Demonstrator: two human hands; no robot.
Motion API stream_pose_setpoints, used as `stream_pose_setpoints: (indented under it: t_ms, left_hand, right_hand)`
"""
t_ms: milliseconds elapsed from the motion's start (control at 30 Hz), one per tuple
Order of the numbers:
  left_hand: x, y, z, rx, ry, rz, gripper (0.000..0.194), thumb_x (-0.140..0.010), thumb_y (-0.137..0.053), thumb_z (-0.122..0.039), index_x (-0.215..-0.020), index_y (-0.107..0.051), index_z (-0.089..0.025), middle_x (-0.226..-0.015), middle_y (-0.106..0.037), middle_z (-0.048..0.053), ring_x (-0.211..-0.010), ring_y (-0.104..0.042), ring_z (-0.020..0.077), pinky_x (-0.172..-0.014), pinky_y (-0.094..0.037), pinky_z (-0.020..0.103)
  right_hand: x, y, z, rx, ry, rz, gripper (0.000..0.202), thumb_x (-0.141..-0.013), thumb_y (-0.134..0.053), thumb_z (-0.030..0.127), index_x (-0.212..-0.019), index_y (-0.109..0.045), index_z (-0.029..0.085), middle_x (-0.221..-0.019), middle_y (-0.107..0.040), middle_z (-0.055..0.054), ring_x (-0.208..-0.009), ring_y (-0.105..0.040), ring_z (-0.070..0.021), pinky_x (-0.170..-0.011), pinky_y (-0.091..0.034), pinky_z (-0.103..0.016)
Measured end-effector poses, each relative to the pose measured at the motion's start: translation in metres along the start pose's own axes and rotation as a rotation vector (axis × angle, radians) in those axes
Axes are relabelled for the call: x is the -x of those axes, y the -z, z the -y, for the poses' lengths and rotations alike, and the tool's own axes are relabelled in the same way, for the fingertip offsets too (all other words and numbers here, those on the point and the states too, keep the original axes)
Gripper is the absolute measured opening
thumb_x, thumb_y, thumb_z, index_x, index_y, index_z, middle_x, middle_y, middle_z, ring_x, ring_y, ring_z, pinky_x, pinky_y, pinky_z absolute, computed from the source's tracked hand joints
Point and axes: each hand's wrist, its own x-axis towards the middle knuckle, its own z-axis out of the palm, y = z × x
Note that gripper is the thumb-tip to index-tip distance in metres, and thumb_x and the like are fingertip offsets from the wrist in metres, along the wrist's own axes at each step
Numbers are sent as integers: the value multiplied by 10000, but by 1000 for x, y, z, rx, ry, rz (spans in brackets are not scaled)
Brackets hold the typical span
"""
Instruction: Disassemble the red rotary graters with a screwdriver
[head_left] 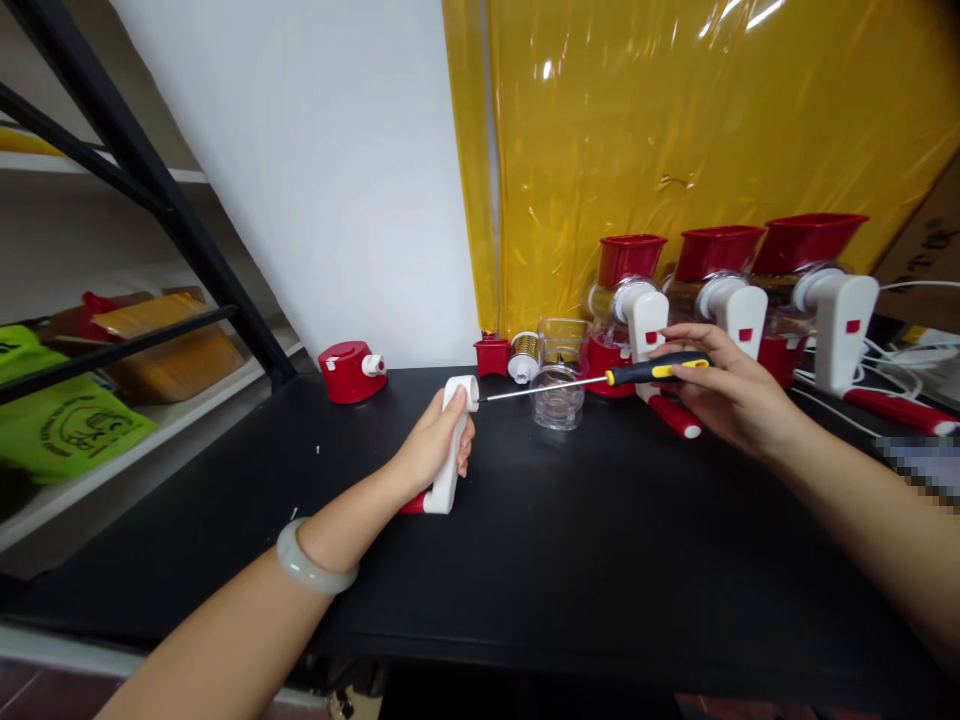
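My left hand [439, 440] is wrapped round a white crank handle [448, 480] with a red grip, held over the black table [525, 560]. Between its fingers, my right hand [724, 390] holds a screwdriver [649, 371] with a black and yellow handle. The screwdriver's shaft points left, and its tip is at the round socket end of the crank handle; whether it touches inside cannot be made out. Behind the shaft stands a clear plastic part [557, 405]. A red round base [351, 372] with a white fitting sits at the back left.
Three red and white rotary graters [814, 245] line the back right, their cranks facing forward. Beside them are a grater drum [524, 356] and a small red part [491, 355]. White cables [892, 370] lie at right. A shelf rack [150, 200] rises at left.
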Motion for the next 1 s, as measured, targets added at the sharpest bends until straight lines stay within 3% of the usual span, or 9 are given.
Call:
stream_pose_setpoints:
  t_ms: [133,233,400,567,700,800,900,1000]
  left_hand:
    - [-1,1,1,-3,4,-3,477,-839,-542,-683,-890,-382,-237,-561,-477,-90,-376,-409,86,-336,-419,214]
    - [-1,1,0,2,1,-14,470,-845,-542,-674,-882,-374,-237,-556,-464,-93,-375,-401,83,-336,-418,211]
    - [-1,1,-2,9,1,-5,460,-852,-539,-663,-887,-370,-236,-555,-462,-96,-376,-396,81,-337,-419,209]
    - [-1,1,-2,8,-3,-11,460,-851,-536,-664,-904,-379,-235,-558,-456,-98,-381,-395,79,-337,-414,201]
    - [0,0,-1,5,0,-2,471,-841,-544,-673,-900,-378,-236,-561,-462,-92,-385,-408,85,-337,-415,205]
    - [1,0,-2,16,8,-1,480,-835,-548,-681,-898,-379,-236,-563,-470,-89,-381,-406,85,-337,-411,205]
    - [1,-1,-6,33,3,-10,487,-828,-553,-686,-894,-380,-235,-552,-463,-89,-375,-400,85,-339,-406,205]
    - [1,-1,-13,40,-13,-15,490,-829,-550,-690,-897,-383,-234,-536,-456,-88,-378,-401,89,-350,-409,205]
  right_hand:
    - [0,4,-5,431,170,-66,377,-894,-537,589,-1090,-590,272,-909,-627,-30,-829,-599,-190,-815,-511,-362]
    - [1,5,-5,645,283,-104,415,-910,-485,616,-1093,-592,259,-856,-598,-36,-781,-594,-203,-765,-525,-371]
    - [1,2,-5,579,249,-92,372,-844,-640,551,-1087,-593,273,-945,-627,-41,-839,-645,-205,-751,-563,-345]
    - [0,0,-6,220,78,-29,440,-763,-754,472,-1136,-590,304,-891,-623,0,-725,-648,-170,-721,-585,-361]
    - [-1,0,-2,76,55,35,475,-699,-811,372,-1126,-609,319,-908,-645,3,-771,-651,-177,-723,-582,-360]
    - [-1,2,-4,136,105,22,410,-730,-771,421,-1099,-621,322,-948,-658,-4,-852,-657,-203,-754,-576,-373]
    - [1,2,-8,358,211,-72,334,-829,-627,564,-1034,-641,301,-914,-649,-18,-867,-644,-219,-760,-559,-375]
    - [2,0,-8,527,225,-146,408,-901,-469,633,-965,-638,267,-814,-613,-18,-730,-604,-193,-687,-526,-349]
